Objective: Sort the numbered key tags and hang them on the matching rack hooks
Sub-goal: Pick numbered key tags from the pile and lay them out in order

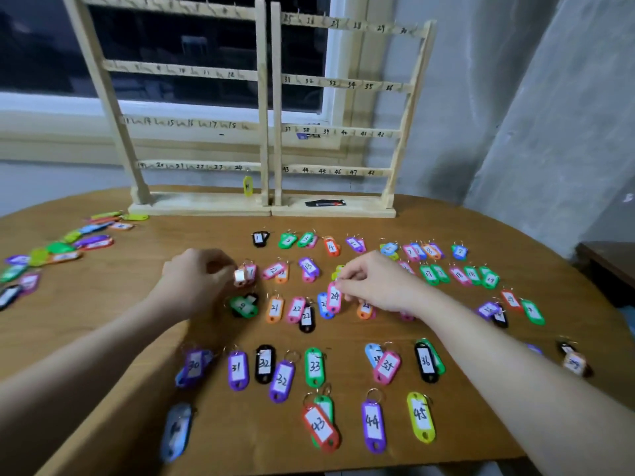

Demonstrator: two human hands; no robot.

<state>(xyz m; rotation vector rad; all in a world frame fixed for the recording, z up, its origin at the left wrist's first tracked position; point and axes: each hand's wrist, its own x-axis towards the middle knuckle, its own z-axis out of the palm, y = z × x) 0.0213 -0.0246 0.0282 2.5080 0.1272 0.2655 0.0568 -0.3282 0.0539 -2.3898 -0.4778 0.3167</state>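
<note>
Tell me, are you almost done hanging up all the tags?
Not nearly. Only one yellow tag hangs on the rack, under hook 24. Most tags lie in number rows on the table, and a mixed pile waits unsorted. The right hand pinches a pink tag marked 24; the left hand holds a small tag.

Illumination is dim and indoor, with a cool cast; the window [206, 46] is dark and contributes no light. The table [429, 451] is lit evenly from above, and soft shadows fall beneath both forearms. A dark shadow lies on the wall [464, 166] behind the rack [264, 97]. Wide-angle distortion bends the rack posts and curves the table edge. Sharpness is moderate at centre. Tags at the far left [41, 255] are smeared, and the left hand [199, 273] shows motion blur.
</note>
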